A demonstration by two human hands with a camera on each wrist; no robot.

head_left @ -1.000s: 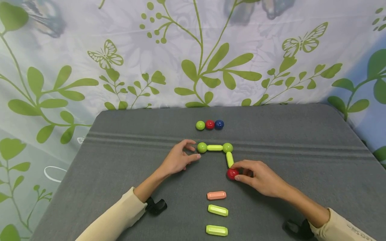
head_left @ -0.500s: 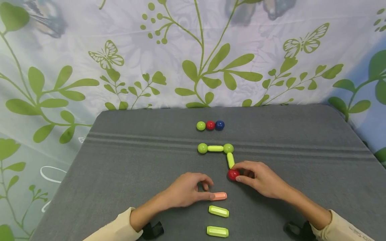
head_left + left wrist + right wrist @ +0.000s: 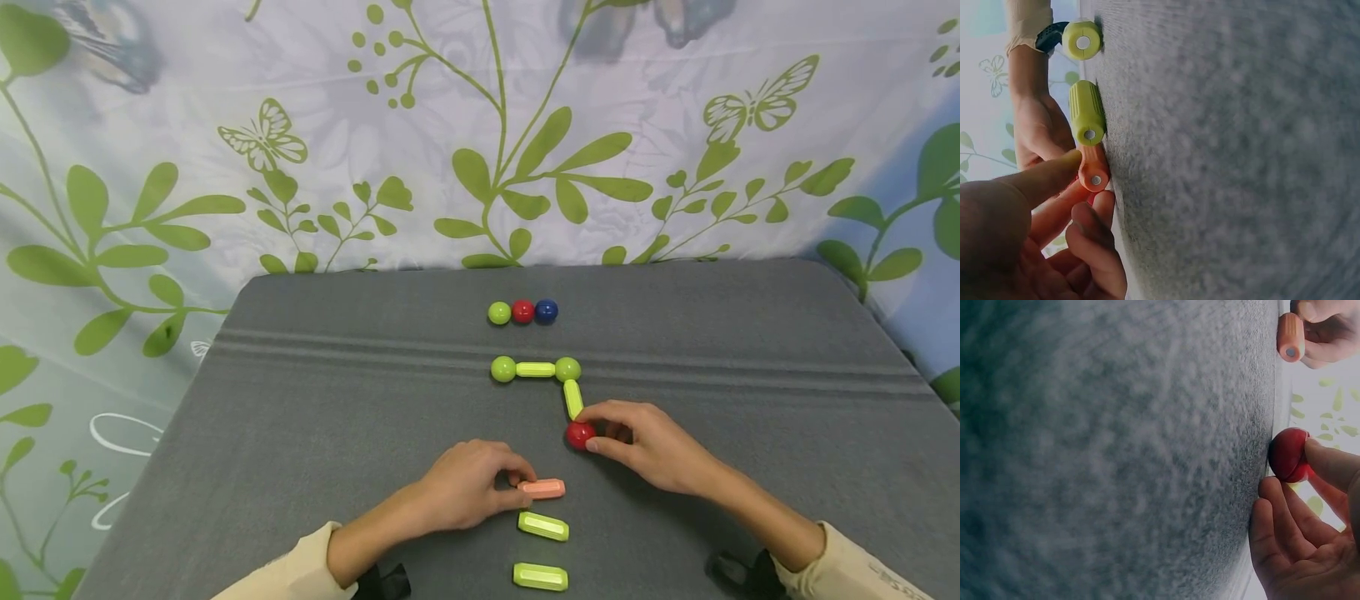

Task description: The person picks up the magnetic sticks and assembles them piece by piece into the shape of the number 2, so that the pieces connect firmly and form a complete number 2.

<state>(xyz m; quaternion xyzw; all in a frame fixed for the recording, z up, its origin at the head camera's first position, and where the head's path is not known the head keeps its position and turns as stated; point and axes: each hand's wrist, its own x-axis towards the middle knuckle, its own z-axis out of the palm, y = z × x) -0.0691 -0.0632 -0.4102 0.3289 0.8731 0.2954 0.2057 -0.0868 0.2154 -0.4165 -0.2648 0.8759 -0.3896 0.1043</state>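
In the head view my right hand (image 3: 651, 443) pinches a red ball (image 3: 580, 435) between thumb and index finger. That ball sits at the near end of a yellow-green rod (image 3: 573, 398), whose far end meets a green ball (image 3: 567, 369). A second yellow-green rod (image 3: 536, 369) runs left from there to another green ball (image 3: 503, 369). My left hand (image 3: 474, 487) holds the left end of an orange rod (image 3: 546, 488), thumb on the near side. The left wrist view shows a silvery disc in the end of this orange rod (image 3: 1095, 177).
Two loose yellow-green rods, one nearer the orange rod (image 3: 543, 526) and one at the front (image 3: 540, 577), lie on the grey cloth-covered table (image 3: 337, 417). Farther back, a green (image 3: 498, 313), a red (image 3: 522, 312) and a blue ball (image 3: 547, 312) stand in a row. A patterned curtain hangs behind.
My left hand has come from beside the left green ball toward me and taken hold of the orange rod. My right hand stays on the red ball.
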